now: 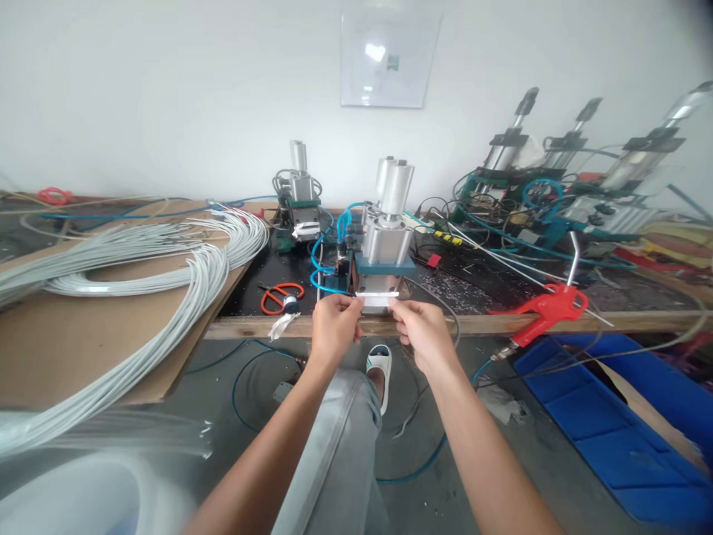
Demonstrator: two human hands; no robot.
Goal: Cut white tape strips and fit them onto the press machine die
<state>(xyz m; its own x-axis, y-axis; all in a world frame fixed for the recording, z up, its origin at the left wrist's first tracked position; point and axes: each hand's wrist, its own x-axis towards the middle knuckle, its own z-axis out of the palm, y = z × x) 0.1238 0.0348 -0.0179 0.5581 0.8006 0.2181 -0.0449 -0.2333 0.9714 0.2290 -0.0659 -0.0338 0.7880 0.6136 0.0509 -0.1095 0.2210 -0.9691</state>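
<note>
A small pneumatic machine with silver cylinders and a blue-green plate stands at the bench's front edge. Across its front, low down, runs a short white strip. My left hand is closed in a pinch at the strip's left end, thumb and forefinger together. At the right end, my right hand pinches in the same way. Whether the strip is also fixed to the machine, I cannot tell. Left of my left hand lie red-handled scissors and a small black-and-white roll beside crumpled white material.
Bundles of white cable lie on cardboard at left. A second machine stands behind, with several more at back right. A red air blow gun hangs over the bench edge, above a blue bin. Hoses trail across the floor.
</note>
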